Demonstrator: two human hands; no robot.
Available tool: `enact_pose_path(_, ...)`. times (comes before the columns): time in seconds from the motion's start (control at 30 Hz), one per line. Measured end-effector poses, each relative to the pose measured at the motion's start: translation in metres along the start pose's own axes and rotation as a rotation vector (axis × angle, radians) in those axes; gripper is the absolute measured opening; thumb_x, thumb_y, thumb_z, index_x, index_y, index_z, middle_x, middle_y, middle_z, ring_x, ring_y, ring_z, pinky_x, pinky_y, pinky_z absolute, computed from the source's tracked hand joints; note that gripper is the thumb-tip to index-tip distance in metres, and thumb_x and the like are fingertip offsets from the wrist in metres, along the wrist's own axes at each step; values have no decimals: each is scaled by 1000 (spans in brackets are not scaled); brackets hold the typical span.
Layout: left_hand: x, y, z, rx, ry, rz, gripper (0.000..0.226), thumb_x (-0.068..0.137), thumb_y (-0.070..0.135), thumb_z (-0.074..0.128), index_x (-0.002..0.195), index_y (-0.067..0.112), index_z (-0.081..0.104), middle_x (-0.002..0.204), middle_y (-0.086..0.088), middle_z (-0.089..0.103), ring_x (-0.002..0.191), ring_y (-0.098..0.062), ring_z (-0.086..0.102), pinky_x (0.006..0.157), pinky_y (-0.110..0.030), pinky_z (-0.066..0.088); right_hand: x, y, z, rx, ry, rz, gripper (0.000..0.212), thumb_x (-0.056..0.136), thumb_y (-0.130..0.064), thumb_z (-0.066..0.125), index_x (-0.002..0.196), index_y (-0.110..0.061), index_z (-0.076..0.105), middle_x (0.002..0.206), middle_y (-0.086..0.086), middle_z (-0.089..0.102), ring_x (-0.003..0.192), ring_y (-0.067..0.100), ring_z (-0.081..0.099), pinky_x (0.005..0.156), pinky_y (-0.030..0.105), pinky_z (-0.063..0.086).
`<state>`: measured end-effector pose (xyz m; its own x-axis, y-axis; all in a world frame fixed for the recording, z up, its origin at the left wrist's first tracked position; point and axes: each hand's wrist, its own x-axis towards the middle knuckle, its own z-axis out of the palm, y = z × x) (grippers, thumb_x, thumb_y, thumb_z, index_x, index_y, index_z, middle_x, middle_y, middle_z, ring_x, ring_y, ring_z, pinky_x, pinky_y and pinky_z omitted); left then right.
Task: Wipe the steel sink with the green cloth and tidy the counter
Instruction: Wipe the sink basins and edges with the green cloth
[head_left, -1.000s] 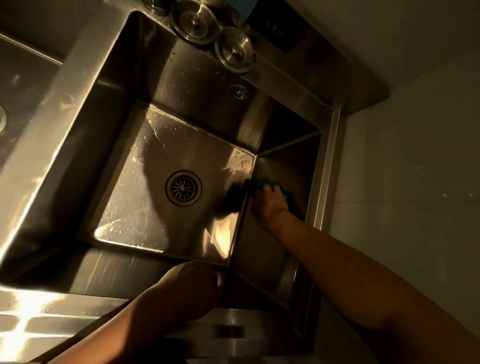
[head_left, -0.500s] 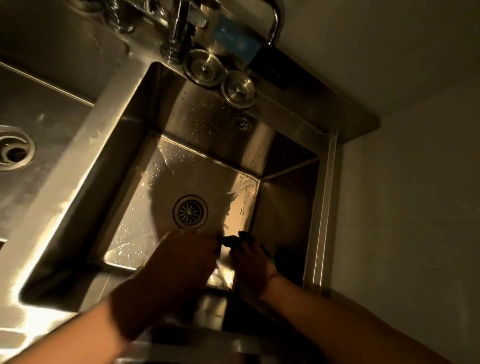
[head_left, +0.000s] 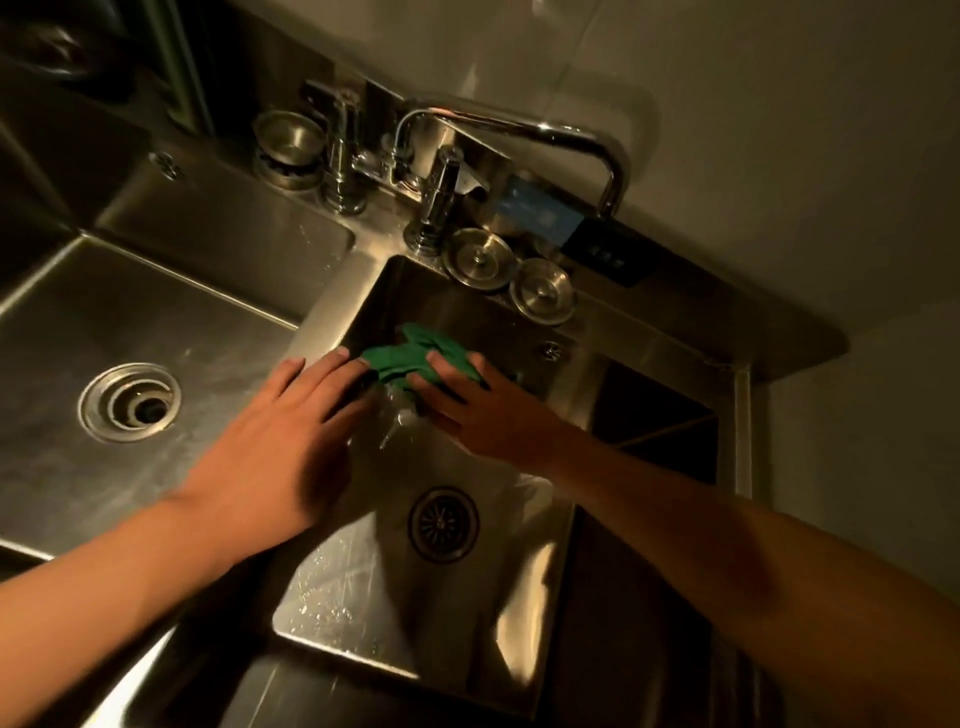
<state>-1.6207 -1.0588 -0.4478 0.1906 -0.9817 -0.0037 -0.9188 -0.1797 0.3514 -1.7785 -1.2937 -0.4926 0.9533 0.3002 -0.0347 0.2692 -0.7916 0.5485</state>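
Wiping appears to be mid-way, judged from this view alone. Crumpled green cloth (head_left: 421, 353) sits bunched against the far wall of the deep square steel sink (head_left: 558, 545), at about 12 o'clock from the round perforated drain (head_left: 443, 524). Right hand (head_left: 483, 410) presses on it, fingers curled over the cloth's right half in a loose grip; left hand (head_left: 280, 447) lies palm-down with fingers extended and spread, tips touching the cloth's left edge, not clasping it. Water droplets and streaks show on the basin floor at 7 o'clock from the drain, so that area likely remains to be wiped. Right wall is in deep shadow; its condition cannot be judged. Tidying looks not yet begun: two round steel strainer plugs (head_left: 480, 258) rest on the steel surface (head_left: 675, 332) at 12 o'clock behind the basin, beside the curved chrome faucet (head_left: 519, 130). The shallow second basin (head_left: 156, 312) at 9 o'clock shows dull smears around its own drain.
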Motion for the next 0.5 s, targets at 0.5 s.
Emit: enact_pose_path(0.5, 0, 3, 6, -260, 212, -105, 84, 82, 27, 76, 157, 20, 37, 166, -8, 33, 154, -26, 30, 120, -55, 29, 8, 34, 97, -153, -284, -265, 46, 104, -19, 45, 149, -13, 48, 152, 6, 49, 144, 30, 41, 113, 50, 42)
